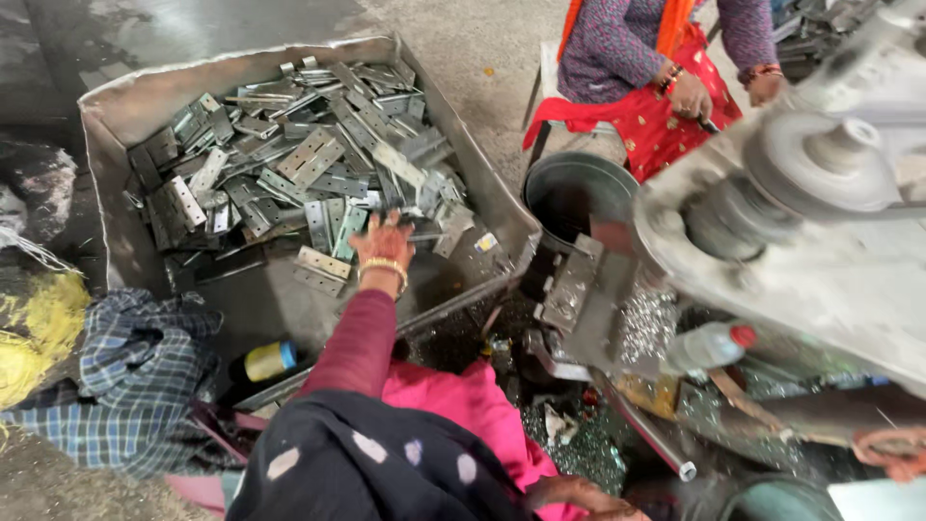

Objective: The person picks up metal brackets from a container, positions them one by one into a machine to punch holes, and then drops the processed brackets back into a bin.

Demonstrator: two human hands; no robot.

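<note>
The left hand [383, 241] reaches into the metal bin [125, 116], fingers spread loose on the piled hinges [309, 154] just beyond it; the right hand's grip cannot be told.

Dull grey stamped-metal hinges [289, 164] in a scuffed sheet-metal tray [116, 116], beside soft checked cloth [125, 386].

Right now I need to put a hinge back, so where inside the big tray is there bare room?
The bare patch is the near floor of the dented grey metal tray, between the left hand and the near wall, beside two loose hinges. The far half is crowded with the heap of flat silver metal hinges.
</note>
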